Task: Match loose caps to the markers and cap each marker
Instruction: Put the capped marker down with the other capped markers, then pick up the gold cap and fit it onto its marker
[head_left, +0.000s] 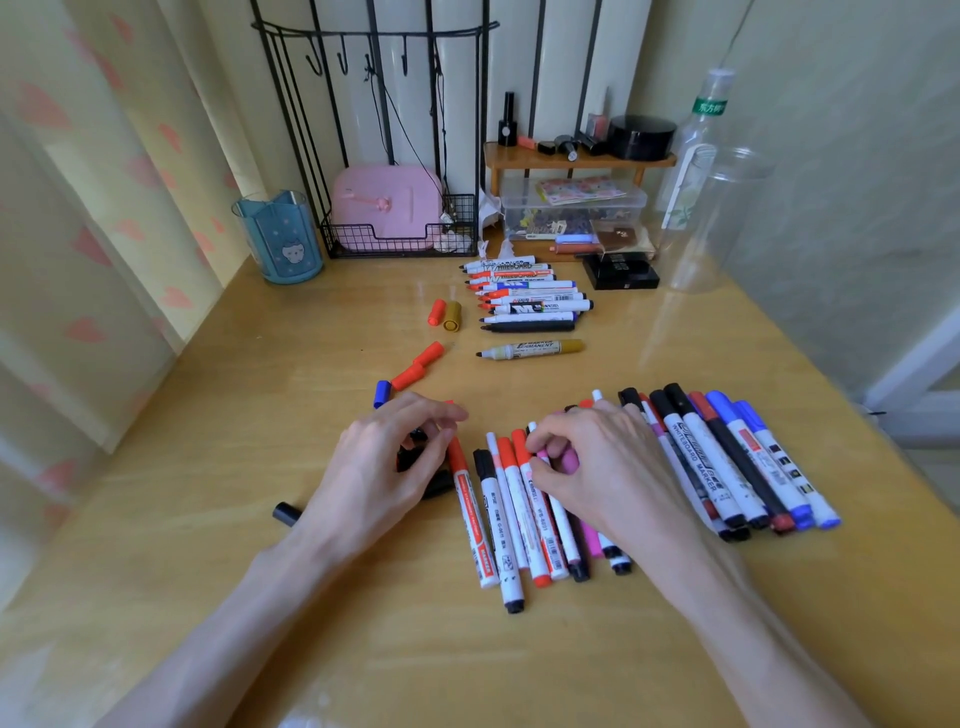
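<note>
Your right hand (597, 467) pinches a pink marker (566, 460) in the near pile on the table (311, 623), fingers curled round its upper end. Your left hand (379, 467) curls over loose black caps (415, 457); I cannot tell whether it grips one. Markers and caps look light, stiff and smooth, and they will likely roll, so hold barrels mid-length and caps by their sides. Most barrels are white, with red, black or blue ends.

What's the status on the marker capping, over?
Right hand pinching pink marker. Left hand over black caps, grip unclear. Uncapped markers wait at back, loose red caps mid-table. Nothing in the way.
</note>
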